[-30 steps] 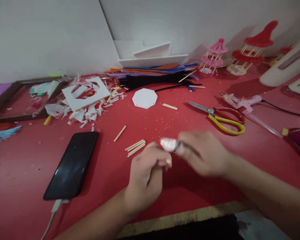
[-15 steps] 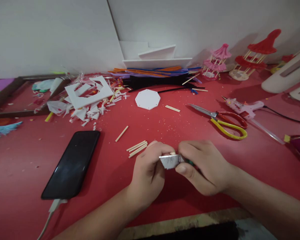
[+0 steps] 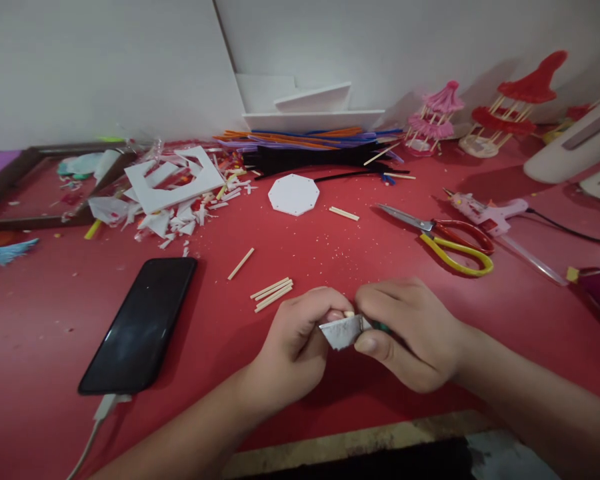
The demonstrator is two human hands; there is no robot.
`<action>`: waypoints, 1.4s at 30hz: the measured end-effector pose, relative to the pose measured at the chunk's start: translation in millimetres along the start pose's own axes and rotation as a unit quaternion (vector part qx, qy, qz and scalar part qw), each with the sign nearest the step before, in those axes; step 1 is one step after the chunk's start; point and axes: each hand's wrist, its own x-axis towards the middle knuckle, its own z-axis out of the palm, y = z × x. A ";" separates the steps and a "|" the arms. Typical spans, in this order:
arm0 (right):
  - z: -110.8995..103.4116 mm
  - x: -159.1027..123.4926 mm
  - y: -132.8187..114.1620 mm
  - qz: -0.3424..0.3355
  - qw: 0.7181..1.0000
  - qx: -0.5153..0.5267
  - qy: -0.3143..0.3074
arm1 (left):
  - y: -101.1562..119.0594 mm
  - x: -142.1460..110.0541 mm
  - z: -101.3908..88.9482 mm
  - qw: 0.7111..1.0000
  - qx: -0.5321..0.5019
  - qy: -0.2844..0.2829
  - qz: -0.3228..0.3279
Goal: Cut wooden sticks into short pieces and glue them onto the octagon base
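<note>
My right hand (image 3: 413, 333) is closed around a cutter knife (image 3: 343, 331); its wide metal blade points left and a bit of green shows between my fingers. My left hand (image 3: 300, 340) is closed on a wooden stick (image 3: 349, 313), of which only the pale end shows beside the blade. Most of the stick and the knife's handle are hidden by my fingers. Just left of my left hand lie several short wooden sticks (image 3: 273, 295), with a single stick (image 3: 241, 264) farther off. A white octagonal board (image 3: 293, 195) with small holes lies beyond.
Scissors (image 3: 440, 237) and a pink glue gun (image 3: 490, 215) lie at right. A phone (image 3: 139, 327) with a cable is at left. White foam scraps (image 3: 180, 217) and pipe cleaners (image 3: 305, 157) lie at the back. A pink model (image 3: 433, 120) and a red model (image 3: 505, 110) stand back right.
The blade has tilted, so more of its flat face shows, and the stick's end stands out slightly more. Both hands keep their grip; the view has shifted slightly.
</note>
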 end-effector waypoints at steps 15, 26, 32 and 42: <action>-10.8 3.4 16.4 -0.063 0.981 -0.061 0.176 | 0.1 4.0 5.0 0.978 -0.181 0.015 -0.100; 8.7 -1.7 25.9 -0.129 0.983 -0.068 0.111 | 5.0 4.1 12.4 0.912 -0.349 0.035 -0.214; 4.8 0.5 21.2 -0.122 0.981 -0.101 0.112 | 1.3 3.7 14.2 0.939 -0.274 0.041 -0.205; -1.2 -4.4 29.3 -0.046 0.976 -0.104 0.183 | 31.5 18.7 -56.1 0.928 0.364 0.027 -0.079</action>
